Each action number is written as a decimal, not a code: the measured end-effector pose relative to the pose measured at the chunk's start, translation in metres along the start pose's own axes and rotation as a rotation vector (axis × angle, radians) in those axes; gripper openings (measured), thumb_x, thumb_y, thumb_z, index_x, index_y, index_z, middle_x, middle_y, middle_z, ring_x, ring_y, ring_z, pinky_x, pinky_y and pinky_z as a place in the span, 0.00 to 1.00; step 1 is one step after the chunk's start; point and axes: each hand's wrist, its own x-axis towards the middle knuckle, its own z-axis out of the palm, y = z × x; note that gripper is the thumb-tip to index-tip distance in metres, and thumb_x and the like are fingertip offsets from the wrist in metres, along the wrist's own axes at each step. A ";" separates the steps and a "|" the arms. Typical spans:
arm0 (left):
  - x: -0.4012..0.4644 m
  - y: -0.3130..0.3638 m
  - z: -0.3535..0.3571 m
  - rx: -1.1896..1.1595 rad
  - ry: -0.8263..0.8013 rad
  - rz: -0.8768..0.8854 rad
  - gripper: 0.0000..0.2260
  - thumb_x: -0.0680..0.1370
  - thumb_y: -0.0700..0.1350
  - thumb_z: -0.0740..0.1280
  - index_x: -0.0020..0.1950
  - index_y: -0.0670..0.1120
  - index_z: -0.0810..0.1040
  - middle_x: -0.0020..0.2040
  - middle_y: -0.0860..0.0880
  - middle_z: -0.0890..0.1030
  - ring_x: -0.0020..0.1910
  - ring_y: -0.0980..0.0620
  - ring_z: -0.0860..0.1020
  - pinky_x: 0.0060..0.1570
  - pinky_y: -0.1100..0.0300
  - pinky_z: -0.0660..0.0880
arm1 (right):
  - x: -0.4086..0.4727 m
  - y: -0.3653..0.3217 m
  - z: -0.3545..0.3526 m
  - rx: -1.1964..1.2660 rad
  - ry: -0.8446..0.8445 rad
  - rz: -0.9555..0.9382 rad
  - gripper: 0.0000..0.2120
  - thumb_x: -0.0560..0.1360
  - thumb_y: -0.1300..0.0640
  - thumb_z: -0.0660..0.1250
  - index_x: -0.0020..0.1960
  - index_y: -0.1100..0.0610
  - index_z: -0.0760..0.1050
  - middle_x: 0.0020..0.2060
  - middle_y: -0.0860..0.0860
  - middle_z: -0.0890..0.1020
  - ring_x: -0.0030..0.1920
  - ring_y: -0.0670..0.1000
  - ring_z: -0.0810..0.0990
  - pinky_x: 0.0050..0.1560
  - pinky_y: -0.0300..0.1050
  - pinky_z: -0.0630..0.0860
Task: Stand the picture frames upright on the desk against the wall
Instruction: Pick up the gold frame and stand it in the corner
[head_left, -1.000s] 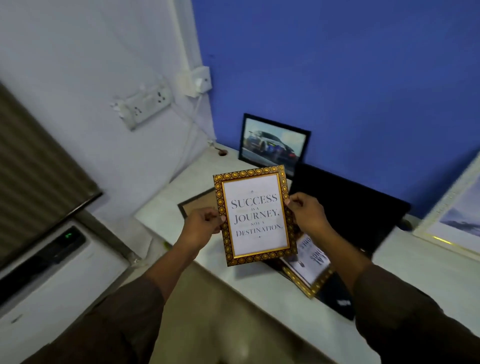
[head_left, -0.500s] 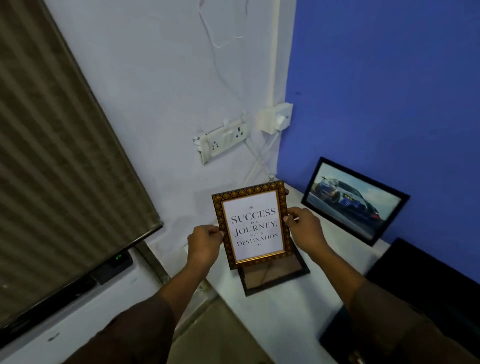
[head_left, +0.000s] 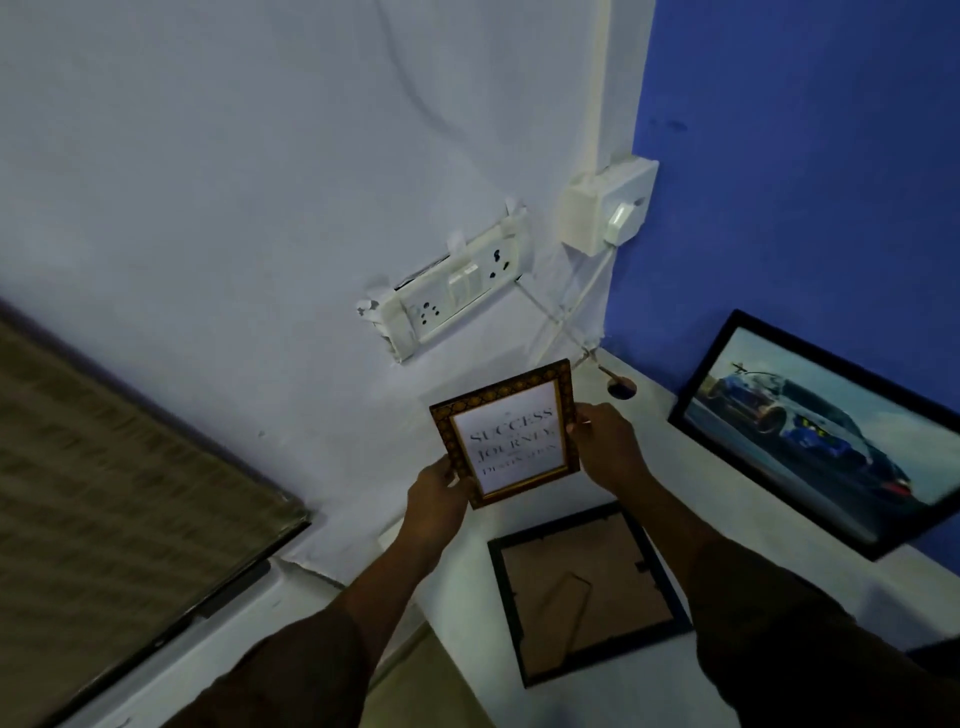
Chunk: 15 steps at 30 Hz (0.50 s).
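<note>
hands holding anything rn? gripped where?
Yes, the gold quote frame: left hand on its lower left edge, right hand on its right edge.

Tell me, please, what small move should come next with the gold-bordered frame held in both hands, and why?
Probably lower the gold-bordered frame until its bottom edge meets the desk, then lean it on the white wall. The left hand and right hand hold it upright, seemingly above the desk near that wall.
</note>
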 end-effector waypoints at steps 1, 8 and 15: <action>0.011 0.001 0.002 0.012 -0.024 -0.008 0.17 0.79 0.46 0.66 0.67 0.50 0.79 0.66 0.47 0.80 0.63 0.47 0.77 0.56 0.58 0.71 | 0.012 0.003 0.003 -0.002 -0.014 0.009 0.16 0.78 0.50 0.57 0.46 0.57 0.80 0.41 0.57 0.81 0.42 0.57 0.81 0.38 0.46 0.73; 0.054 0.010 0.011 -0.035 -0.119 -0.050 0.17 0.81 0.42 0.66 0.70 0.48 0.76 0.63 0.50 0.80 0.52 0.56 0.78 0.44 0.71 0.70 | 0.056 0.027 0.013 0.016 -0.087 0.042 0.13 0.79 0.61 0.59 0.40 0.63 0.77 0.37 0.60 0.81 0.40 0.58 0.82 0.41 0.53 0.78; 0.073 0.009 0.024 -0.045 -0.103 -0.073 0.21 0.80 0.48 0.68 0.73 0.48 0.74 0.68 0.50 0.77 0.61 0.53 0.75 0.58 0.62 0.68 | 0.088 0.038 0.017 0.060 -0.102 0.013 0.18 0.80 0.55 0.60 0.32 0.46 0.68 0.37 0.60 0.78 0.37 0.57 0.80 0.33 0.46 0.73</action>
